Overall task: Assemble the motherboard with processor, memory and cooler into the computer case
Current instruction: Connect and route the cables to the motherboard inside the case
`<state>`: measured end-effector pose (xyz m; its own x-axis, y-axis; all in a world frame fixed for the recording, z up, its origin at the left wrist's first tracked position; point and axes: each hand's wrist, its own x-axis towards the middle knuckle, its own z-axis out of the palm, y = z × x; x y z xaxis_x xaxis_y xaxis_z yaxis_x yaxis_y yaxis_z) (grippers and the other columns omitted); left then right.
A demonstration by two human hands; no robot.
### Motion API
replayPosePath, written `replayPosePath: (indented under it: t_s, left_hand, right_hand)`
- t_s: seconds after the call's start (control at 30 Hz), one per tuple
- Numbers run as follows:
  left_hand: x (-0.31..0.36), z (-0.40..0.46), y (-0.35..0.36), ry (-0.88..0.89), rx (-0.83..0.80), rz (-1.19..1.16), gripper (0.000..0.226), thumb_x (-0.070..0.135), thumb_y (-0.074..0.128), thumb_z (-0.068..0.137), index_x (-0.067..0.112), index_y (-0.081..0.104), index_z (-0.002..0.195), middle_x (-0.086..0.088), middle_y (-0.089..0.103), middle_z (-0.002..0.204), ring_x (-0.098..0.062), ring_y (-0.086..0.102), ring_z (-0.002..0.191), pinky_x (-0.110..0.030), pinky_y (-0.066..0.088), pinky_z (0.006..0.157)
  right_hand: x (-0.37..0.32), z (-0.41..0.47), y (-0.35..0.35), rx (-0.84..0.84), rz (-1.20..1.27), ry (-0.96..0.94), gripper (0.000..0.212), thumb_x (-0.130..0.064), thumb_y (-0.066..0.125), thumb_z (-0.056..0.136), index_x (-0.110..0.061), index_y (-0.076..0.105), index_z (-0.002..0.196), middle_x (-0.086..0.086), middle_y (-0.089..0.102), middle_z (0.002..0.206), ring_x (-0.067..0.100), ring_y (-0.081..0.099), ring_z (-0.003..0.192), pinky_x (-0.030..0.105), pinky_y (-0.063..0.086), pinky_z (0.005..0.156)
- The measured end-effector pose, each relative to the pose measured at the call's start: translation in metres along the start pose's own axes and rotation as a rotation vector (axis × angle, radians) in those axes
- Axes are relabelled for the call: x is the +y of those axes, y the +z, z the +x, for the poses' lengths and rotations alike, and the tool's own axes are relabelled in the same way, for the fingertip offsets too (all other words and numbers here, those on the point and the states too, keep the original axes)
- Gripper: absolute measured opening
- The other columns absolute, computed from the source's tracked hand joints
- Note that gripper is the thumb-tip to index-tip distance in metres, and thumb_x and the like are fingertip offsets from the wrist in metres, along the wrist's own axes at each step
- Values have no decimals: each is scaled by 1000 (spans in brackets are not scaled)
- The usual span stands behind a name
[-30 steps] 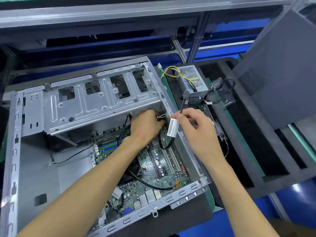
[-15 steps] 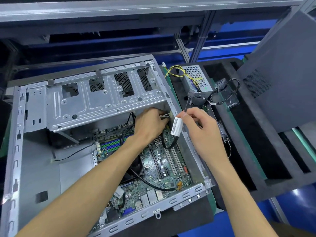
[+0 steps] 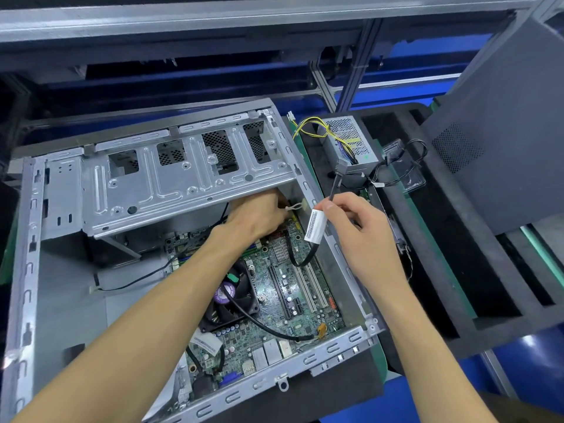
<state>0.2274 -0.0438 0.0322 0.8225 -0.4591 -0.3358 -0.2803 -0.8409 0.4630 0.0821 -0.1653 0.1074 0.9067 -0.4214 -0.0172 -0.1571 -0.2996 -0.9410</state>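
Pinching thin black cable with white barcode label (image 3: 316, 228) in right hand (image 3: 361, 230) above open grey metal computer case (image 3: 27, 239); left hand (image 3: 259, 216) curled under drive cage, grip unclear; green motherboard (image 3: 283, 288) seated inside case.

A grey metal rail (image 3: 213, 16) spans the top of the view, with aluminium uprights (image 3: 355, 87) descending behind the work area. Blue surfaces (image 3: 406, 56) show behind the uprights and at lower right. A black foam tray (image 3: 457, 270) with recessed slots occupies the right side. A dark grey perforated panel (image 3: 503, 132) stands tilted at right.
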Motion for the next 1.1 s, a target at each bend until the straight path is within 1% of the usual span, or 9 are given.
replayPosePath:
  t_s: [0.13, 0.23, 0.33, 0.53, 0.6, 0.73, 0.87, 0.97, 1.1]
  left_hand:
    - [6, 5, 3, 5, -6, 39, 26, 34, 58, 96, 17, 51, 78, 5, 54, 66, -10, 51, 57, -27, 35, 49]
    - [10, 5, 0, 34, -33, 76, 16, 34, 58, 96, 18, 58, 97, 4, 59, 74, -18, 58, 67, -30, 44, 61]
    - [12, 4, -3, 61, -37, 102, 27, 33, 58, 95, 14, 60, 114, -6, 68, 101, -30, 64, 91, -35, 52, 76]
    - [17, 2, -5, 83, -57, 112, 29, 29, 58, 95, 13, 58, 119, -9, 67, 116, -31, 64, 102, -42, 54, 87]
    - [16, 1, -2, 104, -26, 110, 23, 29, 59, 95, 15, 58, 113, -6, 67, 111, -29, 64, 97, -37, 53, 80]
    - [11, 2, 5, 124, 0, 66, 17, 35, 57, 97, 22, 52, 87, 4, 62, 79, -6, 51, 58, -23, 34, 47]
    - [7, 6, 2, 100, -19, 9, 8, 39, 56, 96, 31, 58, 96, 14, 51, 58, 0, 48, 51, -18, 28, 42]
    - [3, 5, 4, 95, 8, -7, 5, 36, 53, 97, 38, 55, 101, 14, 55, 65, 3, 49, 55, -15, 29, 43]
    - [0, 1, 8, 56, 79, -8, 26, 35, 54, 97, 34, 42, 73, 19, 47, 64, 5, 47, 53, -13, 27, 38]
  right_hand:
    - [0, 0, 0, 3, 14, 4, 16, -20, 61, 99, -21, 73, 90, -4, 56, 80, -1, 51, 66, 8, 35, 59]
    - [1, 0, 0, -3, 15, 6, 16, -21, 61, 99, -21, 74, 90, -2, 57, 82, -1, 51, 67, 8, 35, 60]
    - [1, 0, 0, -3, 22, 7, 16, -21, 61, 99, -21, 74, 90, 0, 57, 83, 0, 51, 68, 8, 35, 60]
    - [3, 2, 0, -10, 22, 15, 15, -22, 61, 98, -19, 73, 90, 5, 61, 87, 2, 51, 69, 9, 35, 62]
    - [3, 2, 1, -7, 29, 20, 16, -22, 61, 98, -20, 74, 89, 4, 60, 86, 2, 51, 69, 9, 35, 62]
    - [3, 2, 0, -10, 29, 26, 16, -22, 61, 98, -21, 74, 89, 5, 61, 87, 2, 52, 70, 9, 36, 62]
    - [3, 2, 0, -14, 28, 33, 16, -23, 61, 99, -22, 73, 90, 5, 62, 89, 2, 52, 72, 10, 37, 64]
    - [3, 2, 0, -15, 39, 37, 15, -23, 61, 99, -21, 73, 90, 5, 63, 91, 3, 53, 75, 10, 37, 65]
    - [4, 2, 0, -12, 28, 38, 15, -26, 62, 97, -19, 74, 91, 8, 66, 95, 8, 57, 79, 12, 40, 69]
